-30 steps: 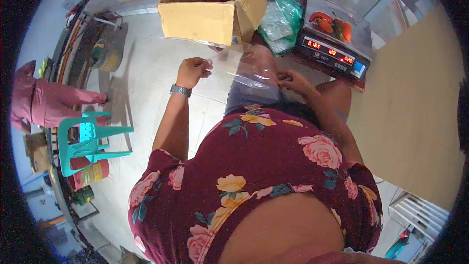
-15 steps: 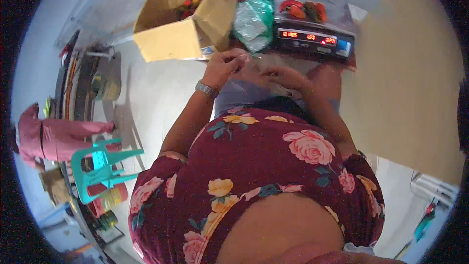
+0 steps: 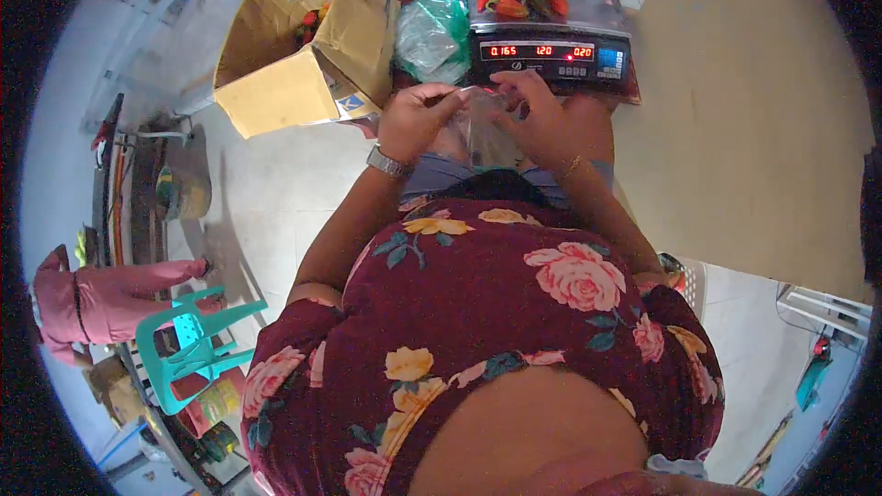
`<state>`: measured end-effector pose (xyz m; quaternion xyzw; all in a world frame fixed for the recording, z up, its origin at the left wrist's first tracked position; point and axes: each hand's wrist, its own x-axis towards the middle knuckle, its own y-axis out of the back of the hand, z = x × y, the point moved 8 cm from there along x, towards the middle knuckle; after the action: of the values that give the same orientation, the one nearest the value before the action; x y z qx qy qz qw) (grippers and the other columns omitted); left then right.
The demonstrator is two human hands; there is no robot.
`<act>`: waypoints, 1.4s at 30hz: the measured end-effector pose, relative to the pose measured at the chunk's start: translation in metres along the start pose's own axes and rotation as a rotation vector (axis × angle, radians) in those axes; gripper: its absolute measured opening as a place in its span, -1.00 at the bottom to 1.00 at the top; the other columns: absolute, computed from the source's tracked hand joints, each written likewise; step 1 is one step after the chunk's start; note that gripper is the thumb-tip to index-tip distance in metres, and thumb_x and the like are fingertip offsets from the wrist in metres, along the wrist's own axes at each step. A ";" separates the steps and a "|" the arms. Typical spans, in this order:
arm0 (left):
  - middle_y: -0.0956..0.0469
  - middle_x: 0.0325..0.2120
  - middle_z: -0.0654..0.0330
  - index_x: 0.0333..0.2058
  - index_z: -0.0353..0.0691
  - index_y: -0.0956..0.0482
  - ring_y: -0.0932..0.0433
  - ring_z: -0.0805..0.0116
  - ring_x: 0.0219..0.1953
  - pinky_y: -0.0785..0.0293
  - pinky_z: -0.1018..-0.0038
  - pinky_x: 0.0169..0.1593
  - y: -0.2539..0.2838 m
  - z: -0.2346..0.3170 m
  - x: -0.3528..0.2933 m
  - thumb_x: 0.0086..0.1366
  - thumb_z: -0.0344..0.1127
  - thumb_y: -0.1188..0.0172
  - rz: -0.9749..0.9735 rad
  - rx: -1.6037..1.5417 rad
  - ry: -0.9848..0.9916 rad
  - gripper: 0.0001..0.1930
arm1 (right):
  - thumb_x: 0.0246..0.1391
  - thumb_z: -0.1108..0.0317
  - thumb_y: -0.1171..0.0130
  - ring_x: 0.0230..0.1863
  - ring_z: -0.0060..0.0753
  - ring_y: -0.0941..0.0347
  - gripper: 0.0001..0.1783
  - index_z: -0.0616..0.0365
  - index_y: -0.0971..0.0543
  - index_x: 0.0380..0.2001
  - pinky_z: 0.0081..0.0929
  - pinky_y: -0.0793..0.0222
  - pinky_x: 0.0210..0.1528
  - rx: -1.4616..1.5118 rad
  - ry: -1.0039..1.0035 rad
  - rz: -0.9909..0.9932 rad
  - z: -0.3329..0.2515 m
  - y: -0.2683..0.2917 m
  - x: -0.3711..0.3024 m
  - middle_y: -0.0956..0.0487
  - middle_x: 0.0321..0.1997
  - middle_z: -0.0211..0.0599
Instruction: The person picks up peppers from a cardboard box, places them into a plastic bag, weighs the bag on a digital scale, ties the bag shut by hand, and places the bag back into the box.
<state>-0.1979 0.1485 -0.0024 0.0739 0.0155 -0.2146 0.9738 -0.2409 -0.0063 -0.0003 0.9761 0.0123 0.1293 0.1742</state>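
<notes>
A clear plastic bag point(image 3: 489, 136) hangs over my lap, between my two hands. My left hand point(image 3: 420, 119) is closed, pinching the upper left edge of the bag between thumb and fingers. My right hand point(image 3: 544, 121) has its fingers bent at the bag's upper right edge and grips it there. Just beyond stands a digital scale point(image 3: 551, 62) with a lit red display. On its metal pan lie several red and dark green peppers point(image 3: 524, 2). A bundle of clear and green plastic bags point(image 3: 435, 32) rests left of the scale.
An open cardboard box point(image 3: 276, 92) with red peppers point(image 3: 314, 20) inside stands at the far left. A wide pale board or tabletop point(image 3: 753, 129) takes up the right. Left, a teal plastic chair point(image 3: 188, 349) stands near a person in pink point(image 3: 119, 298), bent over beside shelving.
My right hand has risen from lower down to the bag's top edge, fingers now raised. The bag is spread more between my hands. The whole view has shifted slightly.
</notes>
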 end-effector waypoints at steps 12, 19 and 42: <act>-0.57 -0.57 0.16 -0.38 -0.29 -0.58 -0.53 0.52 -0.53 -0.41 0.60 -0.44 -0.002 0.035 -0.019 0.00 -0.37 -0.22 0.146 0.510 -0.414 -0.82 | -0.05 0.34 -0.05 -0.23 -0.10 -0.39 -0.84 0.16 -0.45 -0.38 -0.36 -0.33 -0.16 -0.277 0.096 0.120 -0.045 0.024 0.013 -0.43 -0.31 -0.20; -0.55 -0.51 0.24 -0.34 -0.32 -0.56 -0.48 0.56 -0.51 -0.41 0.64 -0.44 -0.001 -0.010 -0.011 0.11 -0.39 -0.16 0.028 -0.240 0.094 -0.84 | -0.09 0.23 -0.19 -0.49 -0.56 -0.35 -0.78 0.14 -0.47 -0.45 -0.61 -0.27 -0.42 -0.459 0.039 -0.059 -0.049 -0.005 0.000 -0.44 -0.50 -0.40; -0.49 -0.25 0.08 -0.15 -0.33 -0.46 -0.49 0.36 -0.25 -0.39 0.47 -0.10 -0.012 0.042 -0.042 0.32 -0.11 0.22 -0.081 -0.297 -0.254 -0.59 | -0.05 0.42 -0.16 -0.42 -0.65 -0.40 -0.81 0.20 -0.39 -0.36 -0.64 -0.33 -0.36 -0.039 -0.001 -0.077 -0.023 -0.012 0.008 -0.50 -0.46 -0.41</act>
<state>-0.2412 0.1486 0.0397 -0.0987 -0.0730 -0.2565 0.9587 -0.2388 0.0132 0.0188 0.9714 0.0472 0.1223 0.1978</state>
